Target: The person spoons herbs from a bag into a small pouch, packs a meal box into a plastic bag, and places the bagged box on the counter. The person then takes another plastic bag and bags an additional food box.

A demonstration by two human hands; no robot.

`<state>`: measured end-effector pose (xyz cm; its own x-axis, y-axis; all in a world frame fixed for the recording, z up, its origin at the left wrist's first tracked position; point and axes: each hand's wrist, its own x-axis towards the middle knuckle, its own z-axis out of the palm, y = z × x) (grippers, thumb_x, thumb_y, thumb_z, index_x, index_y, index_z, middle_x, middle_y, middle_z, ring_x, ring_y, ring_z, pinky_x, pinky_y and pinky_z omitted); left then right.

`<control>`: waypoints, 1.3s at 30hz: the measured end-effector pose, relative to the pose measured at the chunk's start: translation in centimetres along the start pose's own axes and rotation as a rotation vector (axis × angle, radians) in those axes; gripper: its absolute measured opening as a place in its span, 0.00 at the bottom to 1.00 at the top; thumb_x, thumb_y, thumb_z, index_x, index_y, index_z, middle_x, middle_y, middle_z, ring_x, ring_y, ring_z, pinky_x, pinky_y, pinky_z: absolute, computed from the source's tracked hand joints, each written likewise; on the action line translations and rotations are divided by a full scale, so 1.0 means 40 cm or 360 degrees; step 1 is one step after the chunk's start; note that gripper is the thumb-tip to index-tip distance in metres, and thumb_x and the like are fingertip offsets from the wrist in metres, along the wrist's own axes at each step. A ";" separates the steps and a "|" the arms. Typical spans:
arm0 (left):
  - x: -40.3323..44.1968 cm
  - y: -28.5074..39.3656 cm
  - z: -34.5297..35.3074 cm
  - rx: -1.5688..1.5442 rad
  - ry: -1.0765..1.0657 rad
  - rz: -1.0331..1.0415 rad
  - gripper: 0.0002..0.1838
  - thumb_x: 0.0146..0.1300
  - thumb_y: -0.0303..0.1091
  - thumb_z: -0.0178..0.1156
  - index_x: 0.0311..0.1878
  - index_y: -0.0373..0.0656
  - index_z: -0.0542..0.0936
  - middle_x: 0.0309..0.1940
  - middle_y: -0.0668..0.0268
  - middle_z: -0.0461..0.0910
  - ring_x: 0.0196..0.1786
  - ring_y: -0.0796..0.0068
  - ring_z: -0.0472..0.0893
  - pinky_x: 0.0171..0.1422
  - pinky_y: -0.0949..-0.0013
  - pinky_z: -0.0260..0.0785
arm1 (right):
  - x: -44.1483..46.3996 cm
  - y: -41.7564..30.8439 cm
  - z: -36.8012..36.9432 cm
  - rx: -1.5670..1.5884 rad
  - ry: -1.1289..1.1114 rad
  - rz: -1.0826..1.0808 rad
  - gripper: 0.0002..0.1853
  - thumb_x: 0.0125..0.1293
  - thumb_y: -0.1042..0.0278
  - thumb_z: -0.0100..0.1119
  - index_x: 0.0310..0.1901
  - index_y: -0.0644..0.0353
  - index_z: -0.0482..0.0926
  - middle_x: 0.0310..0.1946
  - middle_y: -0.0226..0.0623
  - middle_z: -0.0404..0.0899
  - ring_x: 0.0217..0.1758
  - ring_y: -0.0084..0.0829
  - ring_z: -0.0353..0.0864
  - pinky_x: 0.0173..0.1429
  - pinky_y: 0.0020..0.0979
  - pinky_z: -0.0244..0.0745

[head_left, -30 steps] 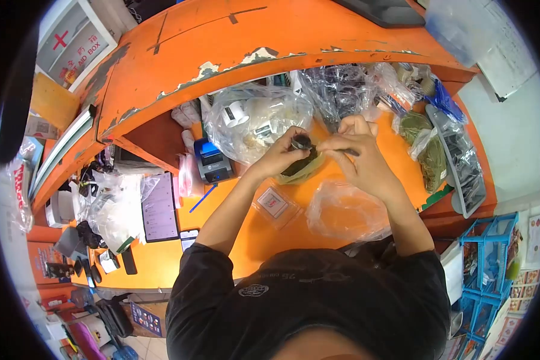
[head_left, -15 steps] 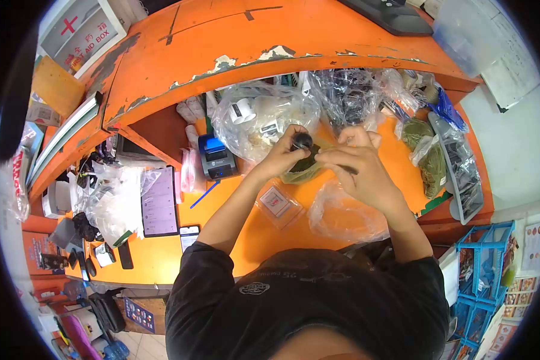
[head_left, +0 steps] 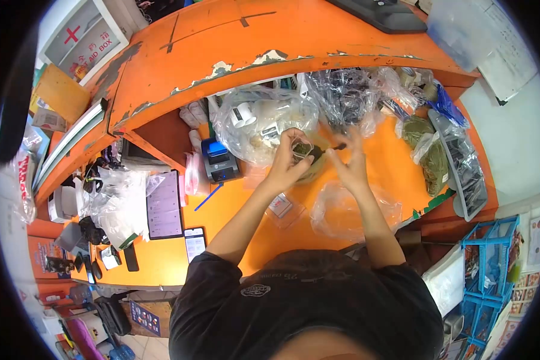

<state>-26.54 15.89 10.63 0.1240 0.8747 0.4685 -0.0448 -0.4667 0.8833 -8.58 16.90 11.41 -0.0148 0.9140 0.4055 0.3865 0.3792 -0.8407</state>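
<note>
My left hand (head_left: 287, 163) is curled round the top of a small olive-green bag (head_left: 310, 174), whose lower part hangs below the fingers. Thin strands and a dark piece (head_left: 318, 154) show at the hand's grip. My right hand (head_left: 351, 167) is just to the right, smeared by motion, so its fingers are hard to read. A small black thing (head_left: 340, 146) shows at its fingertips; whether it is held I cannot tell. Below the hands lie a flat clear packet with a printed label (head_left: 280, 205) and a crumpled clear plastic bag (head_left: 330, 219).
Large clear bags (head_left: 228, 123) crowd the back under the orange shelf (head_left: 234, 36). At the left are a blue-and-black label printer (head_left: 221, 165), a tablet (head_left: 164, 210) and a phone (head_left: 195, 245). Green packed bags (head_left: 431, 165) and a grey tray (head_left: 465, 174) stand right.
My right hand has drawn away from my left and opened a small gap. The round black end in my left hand no longer shows; green material and strands do. The view has shifted slightly.
</note>
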 end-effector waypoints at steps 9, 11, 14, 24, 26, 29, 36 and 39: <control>0.019 0.043 0.093 0.0292 0.0047 0.0069 0.29 0.54 0.29 0.59 0.55 0.36 0.56 0.41 0.59 0.66 0.43 0.71 0.70 0.45 0.68 0.66 | -0.006 -0.161 0.000 -0.0295 -0.0355 -0.0606 0.31 0.62 0.64 0.53 0.64 0.69 0.57 0.64 0.60 0.56 0.67 0.56 0.55 0.68 0.46 0.51; 0.031 0.054 0.102 0.0336 0.0078 0.0065 0.31 0.51 0.30 0.61 0.55 0.36 0.56 0.42 0.59 0.67 0.45 0.70 0.70 0.47 0.68 0.66 | -0.012 -0.167 -0.008 -0.0169 -0.0295 -0.0527 0.24 0.61 0.68 0.53 0.58 0.66 0.64 0.63 0.59 0.58 0.67 0.55 0.57 0.66 0.44 0.56; 0.019 0.054 0.106 0.0342 0.0046 0.0060 0.34 0.49 0.30 0.64 0.56 0.37 0.56 0.45 0.59 0.68 0.48 0.70 0.71 0.51 0.69 0.65 | -0.030 -0.162 -0.031 -0.0010 -0.0174 -0.0338 0.12 0.60 0.75 0.54 0.46 0.65 0.72 0.60 0.56 0.63 0.62 0.49 0.65 0.58 0.38 0.68; -0.010 0.074 0.122 -0.0566 0.0181 -0.0246 0.05 0.61 0.24 0.59 0.40 0.38 0.77 0.32 0.68 0.80 0.34 0.83 0.78 0.40 0.79 0.69 | -0.060 -0.128 -0.126 0.0504 -0.0216 0.0026 0.05 0.59 0.76 0.58 0.37 0.65 0.75 0.32 0.31 0.77 0.38 0.20 0.76 0.42 0.24 0.72; -0.021 0.084 0.151 -0.0544 0.0110 -0.0270 0.05 0.60 0.25 0.60 0.40 0.38 0.77 0.33 0.69 0.80 0.35 0.83 0.78 0.39 0.80 0.69 | -0.078 -0.130 -0.135 0.0505 -0.0210 0.0073 0.05 0.59 0.74 0.58 0.37 0.64 0.76 0.28 0.29 0.77 0.35 0.18 0.75 0.40 0.23 0.71; -0.039 0.091 0.181 -0.0265 0.0023 -0.0370 0.05 0.61 0.25 0.60 0.40 0.36 0.79 0.33 0.66 0.80 0.32 0.82 0.77 0.36 0.80 0.70 | -0.110 -0.083 -0.146 0.0485 -0.0197 0.0211 0.05 0.60 0.72 0.59 0.36 0.64 0.78 0.27 0.29 0.78 0.33 0.18 0.76 0.38 0.23 0.71; -0.080 0.082 0.277 -0.0251 -0.0200 -0.0337 0.06 0.64 0.27 0.56 0.39 0.35 0.77 0.34 0.65 0.78 0.36 0.80 0.76 0.41 0.78 0.68 | -0.208 -0.066 -0.226 0.0268 0.0089 0.0014 0.07 0.52 0.69 0.60 0.29 0.64 0.75 0.20 0.36 0.76 0.24 0.25 0.75 0.30 0.29 0.69; -0.076 0.055 0.260 -0.0142 -0.0067 -0.0181 0.05 0.65 0.29 0.54 0.35 0.38 0.75 0.30 0.68 0.75 0.35 0.80 0.75 0.40 0.78 0.68 | -0.226 -0.061 -0.260 0.0363 0.0099 0.0023 0.06 0.51 0.70 0.58 0.27 0.64 0.74 0.19 0.35 0.75 0.23 0.23 0.73 0.28 0.28 0.68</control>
<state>-16.71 10.86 10.97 0.1748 0.9142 0.3658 -0.1155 -0.3499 0.9296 0.22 6.23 13.53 0.0489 0.9116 0.4082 0.1680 0.3954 -0.9030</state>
